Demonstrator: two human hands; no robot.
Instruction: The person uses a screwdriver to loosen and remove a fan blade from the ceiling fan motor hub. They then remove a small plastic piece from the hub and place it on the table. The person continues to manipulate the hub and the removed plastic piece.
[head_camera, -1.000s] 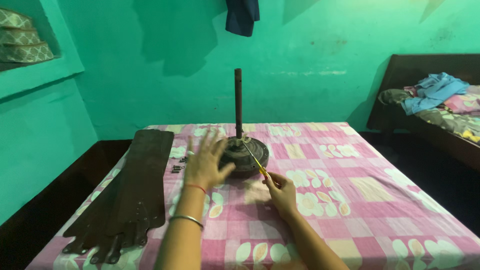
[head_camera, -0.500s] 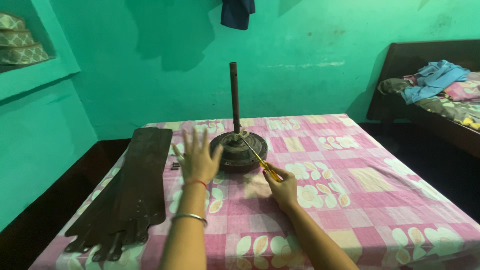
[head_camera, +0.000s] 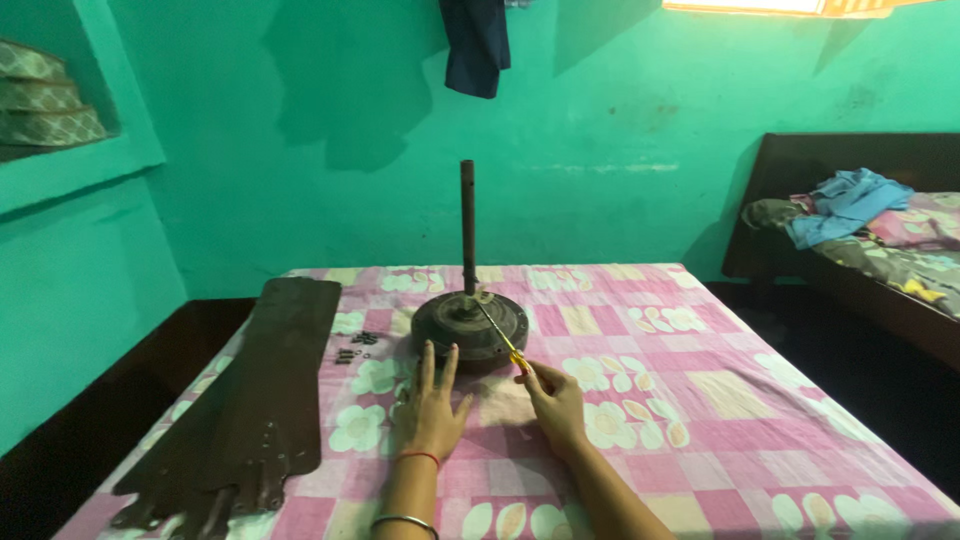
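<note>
Right now the right hand (head_camera: 553, 403) is gripping one yellow-handled screwdriver (head_camera: 500, 338), its tip resting on the single round fan motor (head_camera: 470, 326). Beside it, the left hand (head_camera: 432, 404) is lying flat, fingers spread, holding nothing, just before the motor. Dark fan blades (head_camera: 262, 395) are lying stacked leftward, near several loose screws (head_camera: 354, 347), on one checked cloth (head_camera: 700, 400).

A pink checked cloth (head_camera: 700, 400) with cream flowers is covering the bed under both grips. Ahead of the left grip (head_camera: 432, 410), the fan motor (head_camera: 470, 325) is showing dark brown, as are the blades (head_camera: 265, 400) to its left. The right grip (head_camera: 555, 405) is holding a yellow-handled screwdriver (head_camera: 500, 340). The wall (head_camera: 620, 120) beyond is glowing green.
</note>
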